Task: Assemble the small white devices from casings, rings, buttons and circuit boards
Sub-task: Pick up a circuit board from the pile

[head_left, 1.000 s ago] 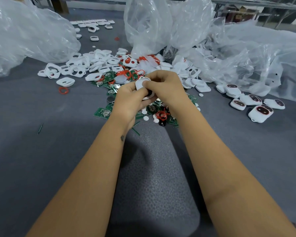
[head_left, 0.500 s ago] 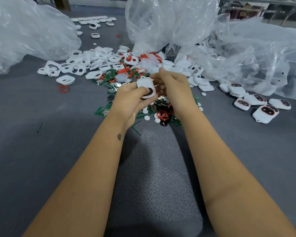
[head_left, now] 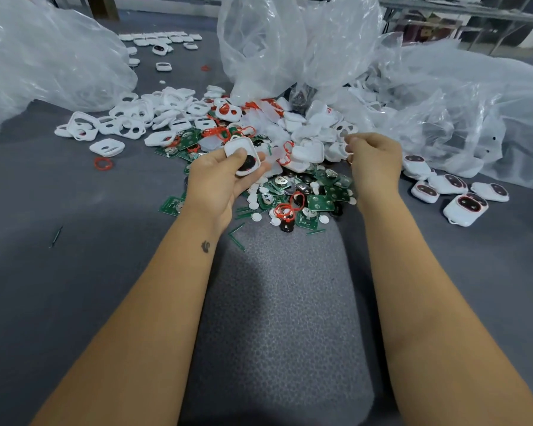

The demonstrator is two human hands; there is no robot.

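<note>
The left hand [head_left: 219,179] grips a half-built casing [head_left: 242,155]; the right hand [head_left: 371,158], curled, pinches something unclear; finished devices [head_left: 462,207] lie right of it, and many loose parts remain.

Two bare forearms reach in from the bottom edge, with no sleeves, gloves, watch or bracelet on either. The left hand [head_left: 220,176] and the right hand [head_left: 373,161] wear no rings that can be made out. A small dark tattoo [head_left: 206,246] sits on the inner left forearm just below the wrist (its design is too small to read, a curled shape). Fingernails look short and unpainted.
</note>
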